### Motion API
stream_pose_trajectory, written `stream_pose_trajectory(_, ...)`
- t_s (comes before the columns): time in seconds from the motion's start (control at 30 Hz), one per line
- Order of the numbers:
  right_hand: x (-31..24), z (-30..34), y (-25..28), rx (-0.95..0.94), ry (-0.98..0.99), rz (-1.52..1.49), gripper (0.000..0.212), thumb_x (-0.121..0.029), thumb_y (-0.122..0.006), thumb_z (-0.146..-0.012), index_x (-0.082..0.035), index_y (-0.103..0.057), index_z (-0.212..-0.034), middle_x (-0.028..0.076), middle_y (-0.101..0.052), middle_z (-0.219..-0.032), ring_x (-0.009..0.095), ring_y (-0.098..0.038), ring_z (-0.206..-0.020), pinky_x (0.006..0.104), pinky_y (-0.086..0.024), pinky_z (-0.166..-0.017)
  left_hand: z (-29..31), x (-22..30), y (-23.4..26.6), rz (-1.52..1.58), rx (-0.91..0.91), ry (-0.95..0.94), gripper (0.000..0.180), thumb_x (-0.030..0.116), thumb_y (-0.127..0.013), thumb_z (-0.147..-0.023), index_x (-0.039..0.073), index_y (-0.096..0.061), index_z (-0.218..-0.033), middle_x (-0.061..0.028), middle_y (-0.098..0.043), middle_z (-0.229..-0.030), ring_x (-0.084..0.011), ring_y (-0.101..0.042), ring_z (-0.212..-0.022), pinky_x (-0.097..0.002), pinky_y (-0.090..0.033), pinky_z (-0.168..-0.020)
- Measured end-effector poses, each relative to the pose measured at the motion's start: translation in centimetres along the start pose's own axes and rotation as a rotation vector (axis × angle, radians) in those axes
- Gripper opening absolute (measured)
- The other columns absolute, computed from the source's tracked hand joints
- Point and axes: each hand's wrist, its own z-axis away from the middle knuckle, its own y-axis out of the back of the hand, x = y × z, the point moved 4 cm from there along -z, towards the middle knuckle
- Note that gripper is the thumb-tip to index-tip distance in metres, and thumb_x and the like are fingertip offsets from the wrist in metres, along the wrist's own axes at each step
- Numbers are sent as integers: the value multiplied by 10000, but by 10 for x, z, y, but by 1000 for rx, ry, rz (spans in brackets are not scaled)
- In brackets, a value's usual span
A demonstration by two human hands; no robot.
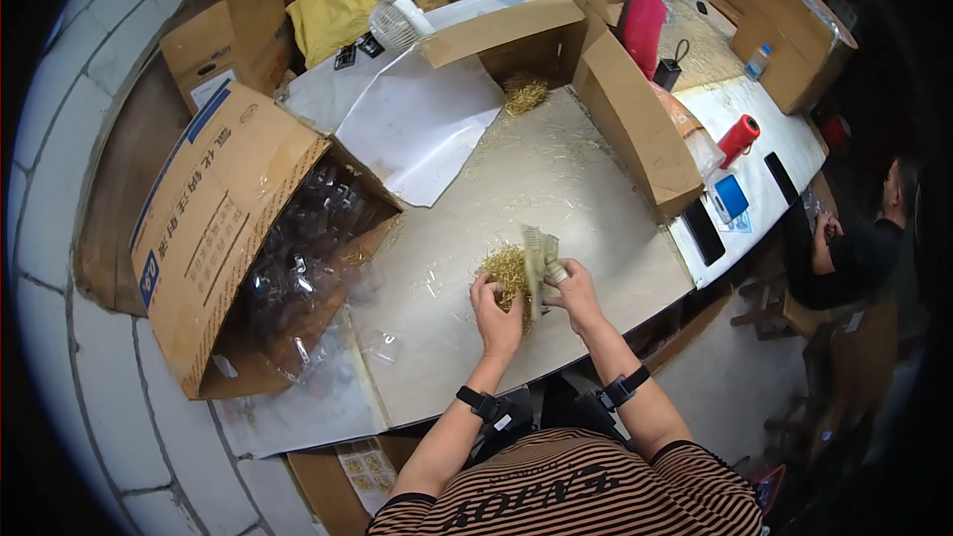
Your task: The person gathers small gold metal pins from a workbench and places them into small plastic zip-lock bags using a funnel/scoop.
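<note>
Left hand (499,318), lower centre of frame, curls its fingers against a heap of gold bits (504,264); cannot tell if it is actually gripping any. Right hand (576,296), just to the right, grasps a pale strip (536,250) that stands upright along the heap's right side. Heap is on the table (615,228) near its lower edge, centre of frame, loose bits scattered around. Big carton (213,228) at left, tilted, mouth toward centre, full of clear plastic pieces (308,268). Upper centre: open box (635,119) with a second gold pile (526,96) at its inner corner, white sheet (422,129) to its left. Right side of frame: red spool (738,139), blue box (730,197), dark phone (704,233) near the blue box. Far right, a co-worker (864,253) in dark clothes. Upper left: white fan (395,22), yellow bag (331,18).
</note>
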Motion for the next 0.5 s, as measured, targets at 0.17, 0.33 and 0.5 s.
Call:
stream_pose_trajectory(0.17,2,-21,-8,-51,33,234,383,-221,-676,-836,32,-601,-1114,92,-651,-1002,162,-615,-887,285,-507,-731,16,12,-7,-133,-217,-167,399,21,-610,-773,-8,-508,-1157,-167,-400,-1352,-320,-438,-1233,-380,-405,-996)
stream_pose_trajectory(0.33,52,-72,17,14,-75,137,284,-138,-737,-774,-6,-647,-1008,60,-673,-910,131,-615,-764,274,-488,-654,15,1,3,235,-269,18,408,-11,-574,-785,-2,-500,-1186,-144,-394,-1368,-260,-447,-1237,-337,-484,-917)
stream_pose_trajectory(0.5,39,-65,27,75,65,51,267,-137,-725,-791,-9,-633,-1006,33,-647,-879,115,-581,-765,271,-467,-679,12,-3,49,211,-113,-15,439,13,-571,-799,28,-472,-1227,-142,-372,-1385,-272,-449,-1228,-362,-476,-892)
